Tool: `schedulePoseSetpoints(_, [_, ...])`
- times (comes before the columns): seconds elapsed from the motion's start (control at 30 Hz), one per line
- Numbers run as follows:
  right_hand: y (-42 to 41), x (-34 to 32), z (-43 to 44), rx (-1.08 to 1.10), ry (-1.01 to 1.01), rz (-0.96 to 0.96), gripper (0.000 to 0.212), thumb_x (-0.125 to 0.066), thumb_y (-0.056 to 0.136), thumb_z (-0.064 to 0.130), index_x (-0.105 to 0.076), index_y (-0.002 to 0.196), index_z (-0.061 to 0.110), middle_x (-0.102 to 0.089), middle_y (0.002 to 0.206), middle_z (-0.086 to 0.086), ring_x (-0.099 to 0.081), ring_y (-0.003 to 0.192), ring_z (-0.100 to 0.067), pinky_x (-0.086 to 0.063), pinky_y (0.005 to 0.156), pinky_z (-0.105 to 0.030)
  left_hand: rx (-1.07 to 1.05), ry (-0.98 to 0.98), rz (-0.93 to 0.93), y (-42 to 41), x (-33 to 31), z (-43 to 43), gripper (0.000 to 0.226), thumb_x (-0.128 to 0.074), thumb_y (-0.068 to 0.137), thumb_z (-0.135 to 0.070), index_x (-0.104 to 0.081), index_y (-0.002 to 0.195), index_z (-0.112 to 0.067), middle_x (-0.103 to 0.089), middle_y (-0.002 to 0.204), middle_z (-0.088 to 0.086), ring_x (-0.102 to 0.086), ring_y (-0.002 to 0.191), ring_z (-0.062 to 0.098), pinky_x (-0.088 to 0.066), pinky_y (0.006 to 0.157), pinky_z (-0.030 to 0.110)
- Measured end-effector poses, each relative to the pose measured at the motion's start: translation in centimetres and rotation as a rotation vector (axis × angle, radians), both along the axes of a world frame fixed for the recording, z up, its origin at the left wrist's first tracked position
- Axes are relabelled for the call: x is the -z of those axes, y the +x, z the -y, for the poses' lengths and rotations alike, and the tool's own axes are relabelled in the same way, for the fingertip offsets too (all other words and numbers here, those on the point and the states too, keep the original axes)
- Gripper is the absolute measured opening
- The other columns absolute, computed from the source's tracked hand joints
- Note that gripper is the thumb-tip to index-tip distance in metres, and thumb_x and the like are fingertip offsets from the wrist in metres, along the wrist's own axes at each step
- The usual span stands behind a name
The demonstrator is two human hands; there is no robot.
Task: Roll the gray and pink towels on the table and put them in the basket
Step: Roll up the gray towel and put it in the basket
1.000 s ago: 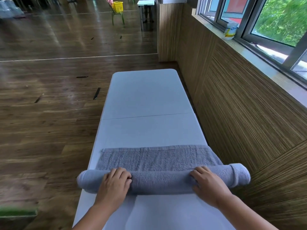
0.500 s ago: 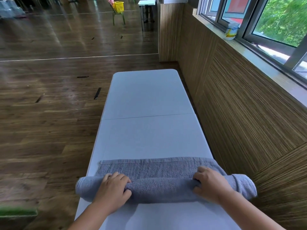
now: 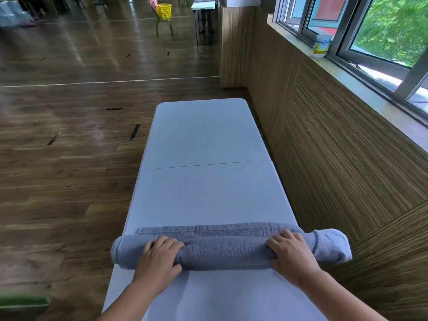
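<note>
Hands: left hand (image 3: 159,256) and right hand (image 3: 292,253) well apart, both curled over the gray towel (image 3: 224,250). Since half a second ago, the flat strip at the roll's 12 o'clock has shrunk to a thin hem band. Roll thick, lying crosswise at the table's (image 3: 208,193) 6 o'clock end, overhanging at 3 and 9.
</note>
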State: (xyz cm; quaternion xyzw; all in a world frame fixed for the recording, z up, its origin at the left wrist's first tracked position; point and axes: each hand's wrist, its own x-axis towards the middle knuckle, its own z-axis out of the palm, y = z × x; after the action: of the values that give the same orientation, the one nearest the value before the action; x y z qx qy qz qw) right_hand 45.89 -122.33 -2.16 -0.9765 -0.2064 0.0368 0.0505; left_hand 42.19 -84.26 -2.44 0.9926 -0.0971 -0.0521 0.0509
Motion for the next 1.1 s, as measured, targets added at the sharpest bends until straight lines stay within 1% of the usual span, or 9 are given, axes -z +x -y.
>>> schedulePoseSetpoints(0.13, [0.9,-0.6,0.3,-0.078,0.015,-0.07,0.017,-0.053,0.059,0.038,-0.046,0.059,0.023,-0.05,0.056,0.013,-0.047,0.07,-0.013,-0.03,0.06,-0.024,0.02,0.029,-0.046,-0.1,-0.9,-0.1,0.032,-0.048,0.068,-0.045,-0.064,0.094,-0.035,-0.062,0.091,-0.021,-0.053,0.096,0.009,-0.041,0.09,0.036])
schedulePoseSetpoints(0.27, [2.3,-1.3,0.4,-0.022,0.029,-0.21,0.011,-0.049,0.077,0.032,-0.058,0.074,0.026,-0.055,0.073,0.012,-0.041,0.083,-0.012,-0.03,0.068,-0.029,0.003,-0.007,-0.213,1.4,-2.5,0.2,0.032,-0.04,0.079,-0.043,-0.05,0.109,-0.038,-0.056,0.109,-0.02,-0.047,0.11,0.006,-0.024,0.108,0.039])
schedulePoseSetpoints(0.43, [3.3,0.0,-0.1,0.098,0.123,0.052,0.009,-0.071,0.078,0.024,-0.066,0.084,0.026,-0.062,0.08,0.008,-0.059,0.076,-0.023,-0.047,0.064,-0.035,-0.059,-0.11,0.103,2.9,-0.8,-0.1,0.022,-0.046,0.089,-0.033,-0.056,0.108,-0.038,-0.058,0.109,-0.019,-0.058,0.104,0.012,-0.038,0.097,0.032])
schedulePoseSetpoints(0.53, [1.8,0.0,-1.2,-0.006,0.063,-0.014,0.045,-0.06,0.074,0.052,-0.063,0.109,0.023,-0.063,0.1,0.007,-0.058,0.094,-0.021,-0.05,0.085,-0.036,-0.036,-0.086,0.078,1.9,0.8,1.6,0.048,-0.046,0.089,-0.055,-0.061,0.127,-0.031,-0.06,0.13,-0.015,-0.055,0.124,0.012,-0.033,0.11,0.043])
schedulePoseSetpoints(0.63, [1.9,0.8,-4.1,-0.034,-0.038,-0.045,0.071,-0.06,0.064,0.053,-0.057,0.125,0.017,-0.064,0.112,0.002,-0.06,0.105,-0.024,-0.048,0.1,-0.043,0.052,-0.005,-0.015,2.0,1.8,5.3,0.077,-0.054,0.077,-0.062,-0.047,0.145,-0.026,-0.051,0.147,-0.01,-0.046,0.136,0.012,-0.024,0.118,0.049])
schedulePoseSetpoints(0.77, [2.9,1.8,-9.2,-0.085,-0.038,-0.1,0.066,-0.068,0.053,0.038,-0.057,0.115,0.018,-0.063,0.1,0.0,-0.063,0.091,-0.027,-0.052,0.084,-0.042,0.079,-0.017,-0.102,4.0,1.5,10.3,0.075,-0.053,0.086,-0.034,-0.026,0.155,-0.023,-0.031,0.159,-0.007,-0.025,0.149,0.015,-0.01,0.124,0.047])
schedulePoseSetpoints(0.83, [3.1,2.1,-10.0,-0.115,-0.027,-0.099,0.065,-0.069,0.051,0.035,-0.056,0.113,0.021,-0.061,0.094,0.002,-0.062,0.083,-0.025,-0.052,0.075,-0.039,0.102,-0.023,-0.085,4.4,1.6,10.6,0.074,-0.058,0.081,-0.026,-0.034,0.15,-0.026,-0.04,0.151,-0.01,-0.036,0.143,0.015,-0.023,0.12,0.049])
schedulePoseSetpoints(0.93, [4.1,2.3,-6.3,-0.199,-0.018,-0.068,0.07,-0.062,0.056,0.034,-0.049,0.125,0.026,-0.061,0.101,0.004,-0.061,0.091,-0.023,-0.052,0.077,-0.038,0.141,-0.056,-0.07,4.3,2.2,7.2,0.083,-0.073,0.053,-0.023,-0.053,0.133,-0.034,-0.059,0.126,-0.013,-0.06,0.116,0.013,-0.049,0.101,0.045])
schedulePoseSetpoints(1.1, [5.7,0.8,5.9,-0.044,-0.153,-0.182,0.076,-0.065,0.051,0.047,-0.05,0.124,0.038,-0.061,0.104,0.016,-0.063,0.099,-0.013,-0.048,0.084,-0.033,0.03,0.115,-0.084,4.2,1.5,-2.4,0.09,-0.086,0.041,-0.035,-0.059,0.127,-0.037,-0.064,0.119,-0.016,-0.064,0.108,0.011,-0.049,0.098,0.041])
